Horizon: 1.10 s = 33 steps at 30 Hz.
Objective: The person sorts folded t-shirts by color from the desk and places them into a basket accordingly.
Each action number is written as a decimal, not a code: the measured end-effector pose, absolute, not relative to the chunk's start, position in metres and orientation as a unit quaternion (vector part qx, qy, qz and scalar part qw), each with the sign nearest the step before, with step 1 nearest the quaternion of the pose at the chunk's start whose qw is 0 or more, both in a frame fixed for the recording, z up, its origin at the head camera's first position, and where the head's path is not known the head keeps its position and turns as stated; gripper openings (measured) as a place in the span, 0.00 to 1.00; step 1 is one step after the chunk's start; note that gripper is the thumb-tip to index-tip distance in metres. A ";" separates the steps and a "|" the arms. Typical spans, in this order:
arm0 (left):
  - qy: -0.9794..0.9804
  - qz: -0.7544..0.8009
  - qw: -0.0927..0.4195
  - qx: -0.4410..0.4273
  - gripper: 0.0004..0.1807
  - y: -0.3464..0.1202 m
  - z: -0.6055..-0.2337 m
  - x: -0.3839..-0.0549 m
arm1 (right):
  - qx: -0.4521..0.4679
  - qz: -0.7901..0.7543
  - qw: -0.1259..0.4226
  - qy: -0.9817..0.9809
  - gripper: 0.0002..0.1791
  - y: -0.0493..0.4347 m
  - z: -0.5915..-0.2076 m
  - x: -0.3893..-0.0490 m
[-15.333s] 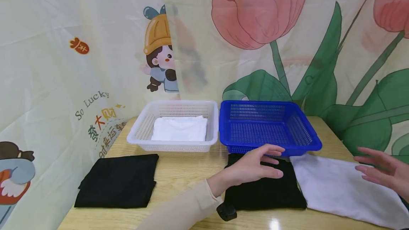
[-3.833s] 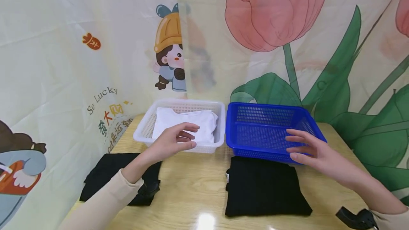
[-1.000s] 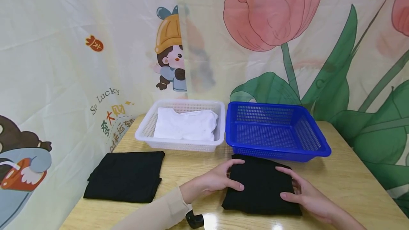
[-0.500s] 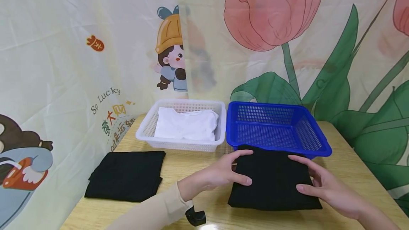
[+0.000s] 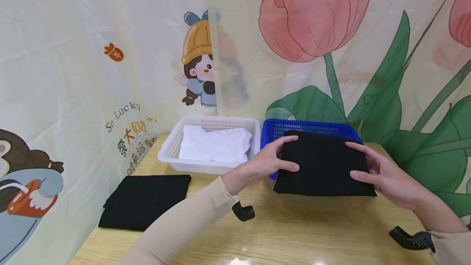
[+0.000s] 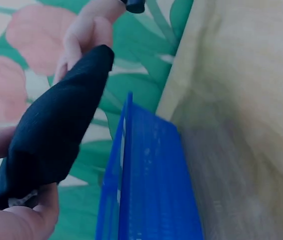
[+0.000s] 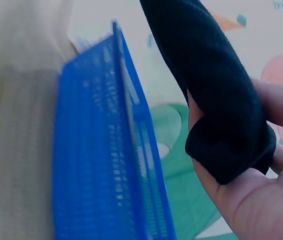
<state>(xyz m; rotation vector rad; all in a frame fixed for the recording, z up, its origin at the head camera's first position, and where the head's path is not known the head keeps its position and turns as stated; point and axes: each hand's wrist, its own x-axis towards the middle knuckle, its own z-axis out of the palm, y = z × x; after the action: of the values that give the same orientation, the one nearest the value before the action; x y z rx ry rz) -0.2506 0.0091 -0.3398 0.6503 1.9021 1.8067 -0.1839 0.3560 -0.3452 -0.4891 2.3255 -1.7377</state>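
Folded black cloth point(image 5: 324, 165): probably light, soft, limp; best gripped by opposite sides. Pinched there between thumb and half-curled fingers of left hand point(image 5: 264, 162) and right hand point(image 5: 391, 181).

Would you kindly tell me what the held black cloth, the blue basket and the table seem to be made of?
Held cloth: soft, matte fabric, by its rounded folds; fibre unclear.
Blue basket: probably smooth moulded plastic, by its even colour and perforated walls.
Table: wood or wood-look laminate, by its grain; glossy, as bright reflections show.
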 end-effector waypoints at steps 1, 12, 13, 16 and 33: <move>0.684 0.660 0.211 0.230 0.46 0.013 -0.340 -0.257 | -0.163 -0.586 0.101 0.787 0.44 0.358 -0.343 -0.191; 0.689 0.679 0.170 0.191 0.47 0.045 -0.356 -0.317 | -0.127 -0.548 0.094 0.821 0.47 0.371 -0.349 -0.257; 0.701 0.670 0.160 0.186 0.47 0.047 -0.359 -0.321 | -0.124 -0.543 0.093 0.825 0.47 0.371 -0.351 -0.262; 0.731 0.648 0.131 0.167 0.46 0.052 -0.368 -0.331 | -0.119 -0.534 0.093 0.832 0.47 0.372 -0.359 -0.276; 0.792 0.600 0.094 0.068 0.44 0.076 -0.407 -0.363 | -0.087 -0.510 0.071 0.853 0.50 0.367 -0.405 -0.322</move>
<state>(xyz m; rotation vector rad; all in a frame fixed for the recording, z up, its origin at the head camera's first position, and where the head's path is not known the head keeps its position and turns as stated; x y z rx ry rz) -0.3632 0.0760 -0.4071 0.2022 2.3477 1.7796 -0.3221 0.3665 -0.4046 -0.2610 2.5660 -1.5328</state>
